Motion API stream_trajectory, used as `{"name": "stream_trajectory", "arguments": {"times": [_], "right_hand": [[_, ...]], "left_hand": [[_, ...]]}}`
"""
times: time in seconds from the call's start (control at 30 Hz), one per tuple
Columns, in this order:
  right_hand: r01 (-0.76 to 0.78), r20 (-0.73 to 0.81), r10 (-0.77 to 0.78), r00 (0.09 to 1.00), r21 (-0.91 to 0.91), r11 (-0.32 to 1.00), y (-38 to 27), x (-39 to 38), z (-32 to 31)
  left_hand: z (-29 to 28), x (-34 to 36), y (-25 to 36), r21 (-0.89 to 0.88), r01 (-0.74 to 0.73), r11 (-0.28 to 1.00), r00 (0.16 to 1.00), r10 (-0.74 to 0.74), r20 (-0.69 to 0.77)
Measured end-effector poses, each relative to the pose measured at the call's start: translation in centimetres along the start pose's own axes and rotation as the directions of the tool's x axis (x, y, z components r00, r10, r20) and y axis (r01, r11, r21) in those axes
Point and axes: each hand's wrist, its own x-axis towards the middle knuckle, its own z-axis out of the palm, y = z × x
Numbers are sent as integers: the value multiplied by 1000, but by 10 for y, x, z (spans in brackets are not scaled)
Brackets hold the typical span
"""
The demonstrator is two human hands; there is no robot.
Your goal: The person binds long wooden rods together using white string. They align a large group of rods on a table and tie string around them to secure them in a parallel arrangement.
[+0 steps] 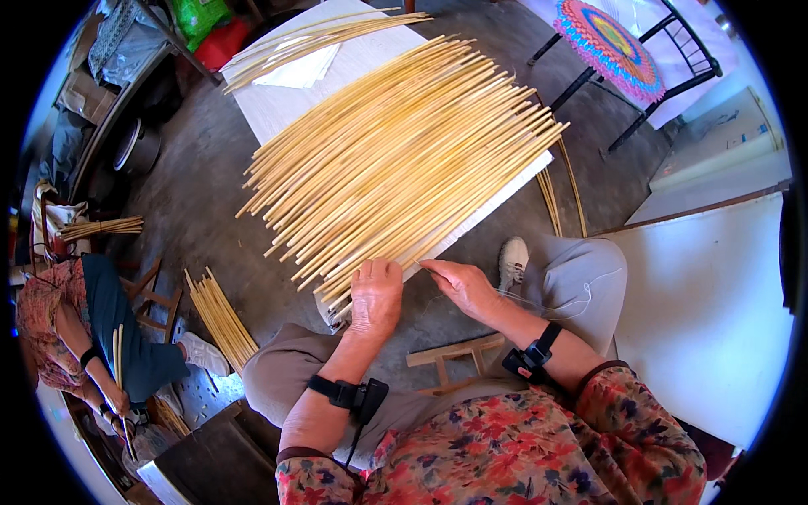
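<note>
Head-worn fisheye, looking down, apparently near

Floral shirt, black forearm straps

Cannot see fingertips of the left hand (curled under). Cannot trace the thin thread near the right hand.

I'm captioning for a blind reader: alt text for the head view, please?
A person's left hand is at the near edge of yellow sticks laid side by side on a white table; the right hand close by, near white thread. At left, a co-worker's hand holds more sticks.
</note>
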Motion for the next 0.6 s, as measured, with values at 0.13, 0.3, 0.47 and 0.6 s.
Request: {"name": "stream_trajectory", "arguments": {"times": [0.13,0.3,0.47,0.6], "right_hand": [[5,28,-4,1000,-16,1000,2,-1,0],[1,51,0,999,-6,1000,-2,-3,2],[22,40,-21,999,-21,1000,-3,-2,2],[20,71,-17,997,-42,999,-3,-2,1]], "left_hand": [[-3,1,1,-16,-2,1000,1000,2,13],[-3,0,0,-2,-6,1000,1000,6,6],[-3,1,0,-25,-4,1000,1000,4,4],[-4,0,0,-42,2,999,1000,-2,2]]}}
